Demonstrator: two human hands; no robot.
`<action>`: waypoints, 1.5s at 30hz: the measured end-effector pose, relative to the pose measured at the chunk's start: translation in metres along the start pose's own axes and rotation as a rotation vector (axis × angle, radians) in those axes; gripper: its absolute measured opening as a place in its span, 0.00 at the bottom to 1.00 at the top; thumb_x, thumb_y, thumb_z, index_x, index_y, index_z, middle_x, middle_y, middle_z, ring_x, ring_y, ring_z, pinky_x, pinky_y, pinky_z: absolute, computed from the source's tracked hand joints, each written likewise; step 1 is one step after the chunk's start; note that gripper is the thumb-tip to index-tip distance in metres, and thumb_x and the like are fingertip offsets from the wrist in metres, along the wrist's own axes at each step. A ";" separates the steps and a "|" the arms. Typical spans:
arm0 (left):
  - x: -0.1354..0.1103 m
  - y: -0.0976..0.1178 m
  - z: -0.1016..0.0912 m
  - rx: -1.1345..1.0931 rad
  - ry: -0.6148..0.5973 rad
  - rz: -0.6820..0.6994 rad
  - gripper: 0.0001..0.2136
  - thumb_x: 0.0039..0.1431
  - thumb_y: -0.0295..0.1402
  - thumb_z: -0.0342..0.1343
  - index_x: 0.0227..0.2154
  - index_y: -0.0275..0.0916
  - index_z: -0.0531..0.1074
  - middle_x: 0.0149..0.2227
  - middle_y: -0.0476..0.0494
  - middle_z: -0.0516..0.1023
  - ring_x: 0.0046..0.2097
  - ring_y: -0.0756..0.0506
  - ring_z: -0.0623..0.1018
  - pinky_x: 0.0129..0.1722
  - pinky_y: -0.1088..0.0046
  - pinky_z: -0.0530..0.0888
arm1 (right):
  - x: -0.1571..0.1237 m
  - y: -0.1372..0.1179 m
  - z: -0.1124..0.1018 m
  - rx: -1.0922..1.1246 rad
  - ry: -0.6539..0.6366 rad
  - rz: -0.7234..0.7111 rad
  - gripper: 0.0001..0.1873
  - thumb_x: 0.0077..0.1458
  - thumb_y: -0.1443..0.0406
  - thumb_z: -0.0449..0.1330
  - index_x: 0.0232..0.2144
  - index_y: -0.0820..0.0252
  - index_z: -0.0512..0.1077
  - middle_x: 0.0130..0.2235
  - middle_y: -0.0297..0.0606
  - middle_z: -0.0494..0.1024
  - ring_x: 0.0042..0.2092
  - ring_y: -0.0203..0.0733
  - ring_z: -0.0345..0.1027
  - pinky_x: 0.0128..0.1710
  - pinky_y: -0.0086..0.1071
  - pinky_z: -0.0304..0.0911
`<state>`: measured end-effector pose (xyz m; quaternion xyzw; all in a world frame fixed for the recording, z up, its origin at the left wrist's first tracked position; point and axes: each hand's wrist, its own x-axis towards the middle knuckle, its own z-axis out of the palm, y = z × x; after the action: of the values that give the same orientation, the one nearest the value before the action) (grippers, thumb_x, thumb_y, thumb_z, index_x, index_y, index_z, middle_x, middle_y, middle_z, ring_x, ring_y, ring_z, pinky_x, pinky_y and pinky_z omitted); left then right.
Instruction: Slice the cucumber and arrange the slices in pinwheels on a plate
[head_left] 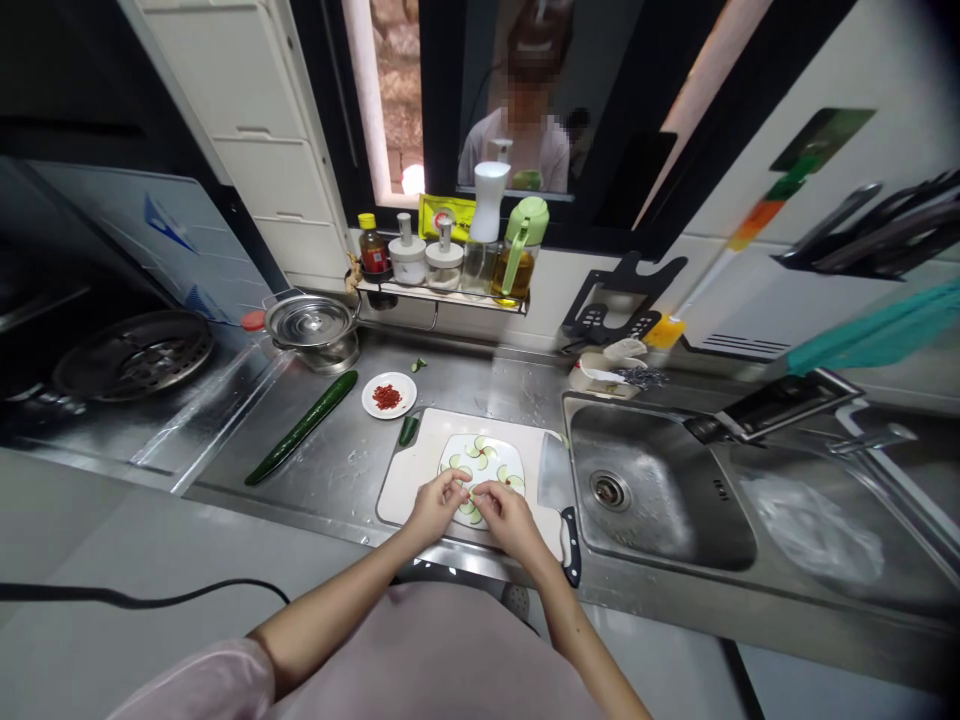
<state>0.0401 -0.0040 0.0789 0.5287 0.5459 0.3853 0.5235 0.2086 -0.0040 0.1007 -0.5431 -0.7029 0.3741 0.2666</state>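
My left hand [437, 503] and my right hand [501, 510] meet over the near edge of a white plate [491, 445] that lies on a white cutting board [411, 475]. Both hands pinch at a thin cucumber slice [471, 491] between their fingertips. Several pale green cucumber slices [495, 455] lie in a ring on the plate. A short dark cucumber end [408, 429] rests at the board's far left corner. A cleaver [556, 480] lies on the board's right side, its black handle toward me.
A whole cucumber [304, 426] lies on the steel counter to the left, beside a small white dish of red bits [388, 396]. A steel pot [311, 328] and a condiment rack [442, 265] stand at the back. The sink [652, 485] is to the right.
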 end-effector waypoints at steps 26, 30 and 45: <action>0.006 -0.004 0.000 -0.083 -0.125 -0.016 0.12 0.51 0.37 0.58 0.38 0.39 0.72 0.26 0.51 0.70 0.31 0.50 0.70 0.35 0.74 0.66 | -0.005 -0.001 0.003 0.013 -0.017 0.018 0.10 0.55 0.60 0.54 0.29 0.57 0.72 0.29 0.34 0.73 0.33 0.39 0.64 0.33 0.29 0.57; 0.008 -0.006 0.000 -0.099 -0.119 -0.007 0.12 0.51 0.37 0.58 0.37 0.38 0.71 0.26 0.51 0.69 0.30 0.51 0.69 0.34 0.75 0.65 | -0.002 0.002 0.005 0.019 -0.002 0.019 0.10 0.55 0.60 0.54 0.28 0.58 0.71 0.29 0.35 0.73 0.33 0.39 0.64 0.33 0.29 0.57; 0.058 -0.023 -0.057 0.043 0.308 0.023 0.13 0.51 0.37 0.55 0.39 0.38 0.72 0.25 0.52 0.70 0.28 0.52 0.69 0.32 0.77 0.66 | 0.050 0.015 0.003 0.056 0.097 0.131 0.09 0.52 0.60 0.55 0.27 0.58 0.70 0.25 0.31 0.71 0.29 0.36 0.62 0.30 0.26 0.55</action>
<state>-0.0130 0.0576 0.0561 0.4806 0.6217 0.4560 0.4177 0.2014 0.0459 0.0852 -0.5977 -0.6413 0.3834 0.2906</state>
